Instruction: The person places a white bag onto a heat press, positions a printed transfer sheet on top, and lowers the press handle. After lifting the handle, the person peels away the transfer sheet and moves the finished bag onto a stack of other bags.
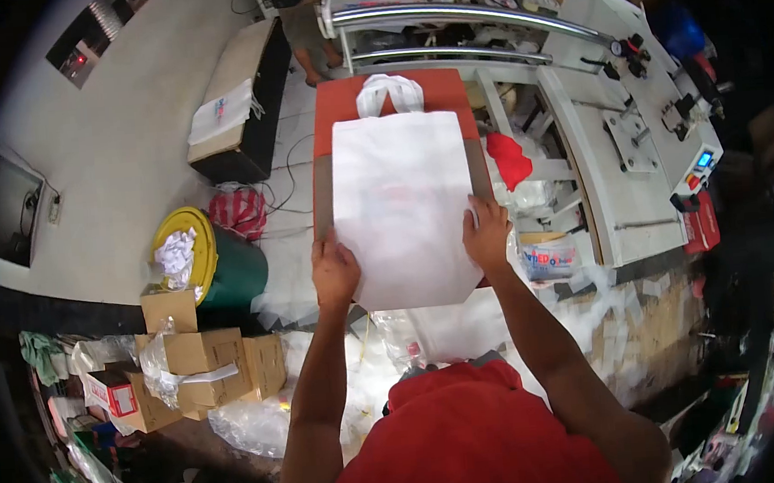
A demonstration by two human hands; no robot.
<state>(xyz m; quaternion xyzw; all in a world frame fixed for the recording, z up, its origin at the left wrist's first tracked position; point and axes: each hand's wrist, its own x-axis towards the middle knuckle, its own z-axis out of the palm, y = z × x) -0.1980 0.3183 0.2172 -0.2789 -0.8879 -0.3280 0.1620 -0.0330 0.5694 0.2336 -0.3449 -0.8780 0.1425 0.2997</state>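
Observation:
A white tote bag (402, 200) lies flat on a red-orange board (339, 101) in front of me. Its handles (388, 91) are looped at the far end, and a faint coloured print shows through the middle. My left hand (335, 268) is closed at the bag's lower left edge, fingers curled by the rim. On the opposite side my right hand (488, 229) grips the right edge, a little farther up. Both hands partly hide the edges under them.
Right of the board stands a white machine (619, 162) with a control box (703, 162) and metal rollers (470, 11). A red cloth (510, 159) hangs beside it. On the left are a green bin (234, 268), cardboard boxes (206, 355) and a bench (242, 99). Another person's legs (306, 45) show behind.

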